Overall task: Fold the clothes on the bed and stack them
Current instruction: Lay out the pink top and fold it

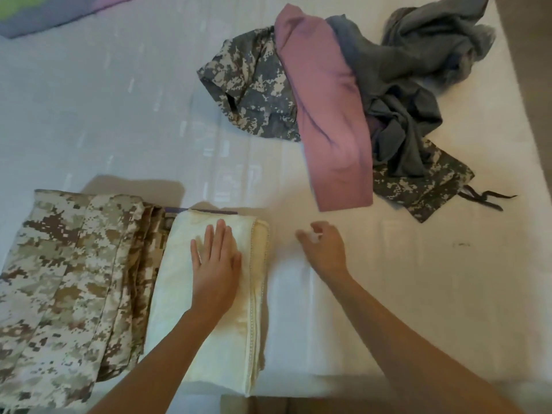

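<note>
Two folded pieces lie side by side on the one white bed point(119, 100): one tan desert-camouflage garment point(68, 288) and one cream cloth with beaded edging point(179, 264). The loose heap holds one mauve garment point(325, 115), plain grey fabric point(418, 70) of uncertain count, and two patches of grey digital-camouflage fabric point(254, 85), perhaps a single garment. Two hands show: one left hand point(216, 264), one right hand point(324, 249).
</note>
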